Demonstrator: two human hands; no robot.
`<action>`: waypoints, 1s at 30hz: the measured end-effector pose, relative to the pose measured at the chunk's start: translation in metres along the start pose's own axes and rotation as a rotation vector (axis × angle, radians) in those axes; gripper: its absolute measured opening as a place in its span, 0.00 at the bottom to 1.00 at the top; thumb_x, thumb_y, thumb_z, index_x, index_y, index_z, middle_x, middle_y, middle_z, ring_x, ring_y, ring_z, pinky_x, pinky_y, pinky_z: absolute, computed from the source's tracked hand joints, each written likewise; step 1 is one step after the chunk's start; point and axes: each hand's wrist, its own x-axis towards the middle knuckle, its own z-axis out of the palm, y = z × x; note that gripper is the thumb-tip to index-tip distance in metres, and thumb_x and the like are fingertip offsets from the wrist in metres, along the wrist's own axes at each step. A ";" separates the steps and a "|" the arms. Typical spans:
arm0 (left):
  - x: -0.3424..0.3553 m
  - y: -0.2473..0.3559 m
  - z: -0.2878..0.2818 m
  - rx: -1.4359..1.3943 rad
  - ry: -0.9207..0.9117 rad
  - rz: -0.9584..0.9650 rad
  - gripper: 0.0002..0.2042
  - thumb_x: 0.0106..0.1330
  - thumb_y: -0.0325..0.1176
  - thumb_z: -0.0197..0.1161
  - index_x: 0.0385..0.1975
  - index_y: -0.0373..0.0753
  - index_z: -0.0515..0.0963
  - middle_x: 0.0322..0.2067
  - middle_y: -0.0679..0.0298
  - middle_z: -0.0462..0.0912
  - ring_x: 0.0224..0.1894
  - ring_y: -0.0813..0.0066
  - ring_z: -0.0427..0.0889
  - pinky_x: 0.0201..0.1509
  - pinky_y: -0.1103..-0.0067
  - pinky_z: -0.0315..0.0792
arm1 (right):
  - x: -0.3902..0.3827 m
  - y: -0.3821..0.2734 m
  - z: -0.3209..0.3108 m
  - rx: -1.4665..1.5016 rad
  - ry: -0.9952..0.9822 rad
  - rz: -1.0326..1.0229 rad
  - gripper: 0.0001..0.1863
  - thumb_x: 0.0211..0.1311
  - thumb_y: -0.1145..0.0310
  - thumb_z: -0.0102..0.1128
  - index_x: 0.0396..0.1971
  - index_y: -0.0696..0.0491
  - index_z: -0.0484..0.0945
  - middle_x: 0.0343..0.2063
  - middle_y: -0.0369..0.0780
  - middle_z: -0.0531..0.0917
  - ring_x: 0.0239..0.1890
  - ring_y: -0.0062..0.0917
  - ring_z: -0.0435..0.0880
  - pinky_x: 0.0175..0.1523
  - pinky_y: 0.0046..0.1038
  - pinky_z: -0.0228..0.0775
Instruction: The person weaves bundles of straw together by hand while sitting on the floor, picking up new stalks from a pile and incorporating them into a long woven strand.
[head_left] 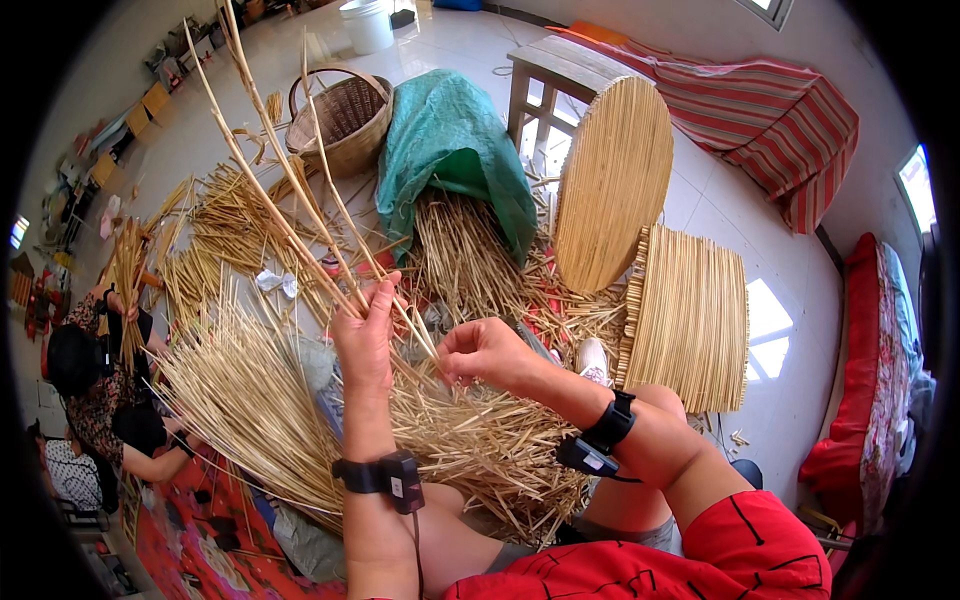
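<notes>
My left hand (365, 335) is closed around a few long dry straw stalks (265, 195), which fan up and away to the far left. The lower end of one stalk slants down to the fingertips of my right hand (490, 355), which are pinched together at it. Below both hands spreads a heap of short straw pieces (480, 440). A thick bundle of long thin stalks (250, 390) lies left of my left forearm. Just beyond my hands, a green woven sack (450, 125) lies with more stalks (460, 245) spilling from its mouth.
An oval straw board (615, 185) stands right of the sack, by a wooden bench (560, 65). Nearer lies a rectangular straw panel (690, 315). A wicker basket (345, 120) and white bucket (367, 28) stand far off. At left, another person (110, 370) holds stalks.
</notes>
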 end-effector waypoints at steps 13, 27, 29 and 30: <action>-0.002 0.005 -0.003 -0.174 -0.162 -0.005 0.12 0.68 0.34 0.54 0.44 0.33 0.76 0.27 0.67 0.79 0.17 0.92 0.61 0.18 0.92 0.52 | 0.005 0.016 -0.010 0.000 0.012 0.177 0.08 0.49 0.71 0.60 0.26 0.61 0.79 0.20 0.39 0.81 0.21 0.21 0.79 0.26 0.23 0.71; -0.012 -0.001 0.006 -0.041 -0.401 -0.245 0.11 0.67 0.33 0.54 0.42 0.34 0.78 0.25 0.70 0.78 0.17 0.92 0.61 0.19 0.91 0.53 | 0.012 -0.010 -0.026 -0.238 0.274 -0.300 0.15 0.59 0.61 0.59 0.35 0.59 0.79 0.27 0.37 0.82 0.29 0.19 0.79 0.35 0.24 0.70; -0.019 -0.004 0.012 -0.028 -0.384 -0.264 0.09 0.65 0.34 0.58 0.37 0.36 0.80 0.22 0.74 0.76 0.17 0.92 0.61 0.19 0.90 0.52 | 0.009 -0.024 -0.022 -0.031 0.264 -0.282 0.15 0.60 0.61 0.60 0.36 0.59 0.78 0.26 0.34 0.81 0.29 0.14 0.76 0.35 0.20 0.69; -0.020 -0.005 0.011 0.052 -0.407 -0.275 0.08 0.65 0.34 0.59 0.35 0.36 0.80 0.20 0.75 0.75 0.17 0.91 0.61 0.19 0.89 0.52 | 0.010 -0.025 -0.022 -0.023 0.250 -0.284 0.15 0.59 0.62 0.61 0.36 0.59 0.78 0.27 0.34 0.81 0.30 0.14 0.76 0.36 0.20 0.69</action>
